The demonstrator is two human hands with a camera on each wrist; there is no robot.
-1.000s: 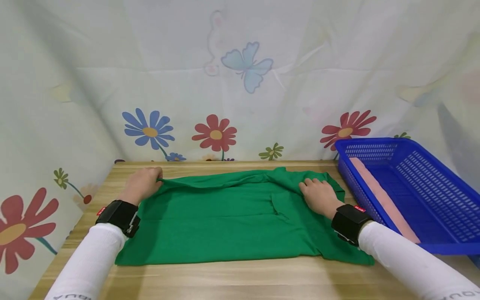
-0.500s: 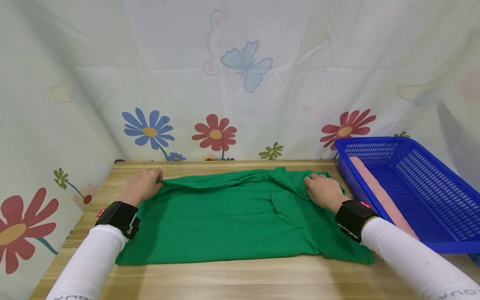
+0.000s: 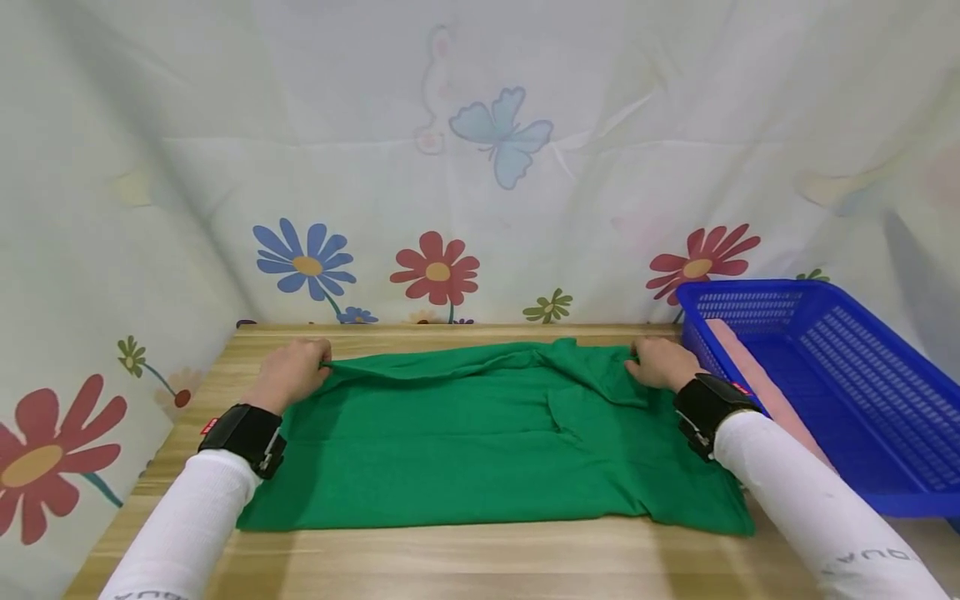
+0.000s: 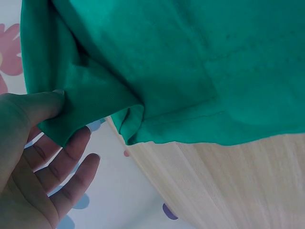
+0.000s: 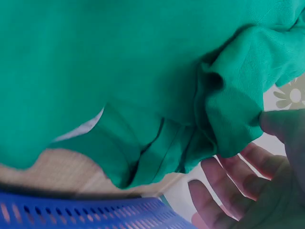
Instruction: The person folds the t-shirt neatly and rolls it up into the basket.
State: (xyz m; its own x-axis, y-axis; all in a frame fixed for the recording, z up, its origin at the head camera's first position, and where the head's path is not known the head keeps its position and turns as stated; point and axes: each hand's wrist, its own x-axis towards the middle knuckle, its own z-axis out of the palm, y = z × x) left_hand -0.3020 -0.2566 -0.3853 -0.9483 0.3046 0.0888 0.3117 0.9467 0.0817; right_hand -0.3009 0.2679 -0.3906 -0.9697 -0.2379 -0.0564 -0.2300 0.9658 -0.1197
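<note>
A green garment (image 3: 442,467) with stitched seams lies spread across the wooden table, its far edge turned up in a loose fold. At its far left corner my left hand (image 3: 294,372) pinches the edge. In the left wrist view the thumb (image 4: 45,106) presses on top of the cloth, with fingertips behind it. My right hand (image 3: 663,363) pinches the far right part of the garment. Seen from the right wrist, the bunched cloth (image 5: 233,95) hangs between thumb and fingers, and overlapping layers with a small gap show beside it.
A blue plastic basket (image 3: 892,504) stands at the right, close to my right wrist, with a folded pink cloth (image 3: 765,383) along its near left wall. Behind the wooden table (image 3: 450,558) hangs a flowered white curtain (image 3: 360,183).
My right hand has moved away from me and slightly right, from on top of the fold to the garment's far edge, and now pinches it. The left hand keeps its hold.
</note>
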